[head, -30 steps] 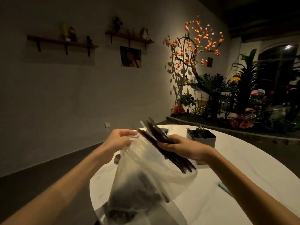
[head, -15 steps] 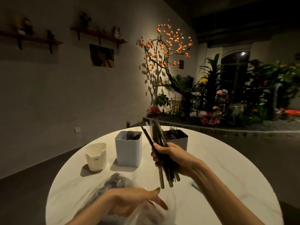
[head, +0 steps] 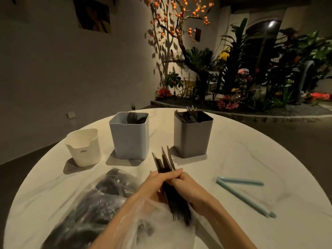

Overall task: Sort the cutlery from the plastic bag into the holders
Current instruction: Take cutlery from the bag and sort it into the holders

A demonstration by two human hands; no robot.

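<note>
Mid-table (head: 233, 159), both hands' grip: cutlery bundle (head: 166, 164)

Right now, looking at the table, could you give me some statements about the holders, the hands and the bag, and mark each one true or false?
1. Three holders stand on the table. True: the white holder, the light blue holder and the grey holder.
2. Both hands hold the bundle of dark cutlery. True: the left hand and the right hand grip it.
3. The grey holder is empty. False: cutlery stands in it.
4. The plastic bag hangs in the air. False: it lies on the table.
5. The pale blue clip lies inside the white holder. False: it lies on the table.
</note>
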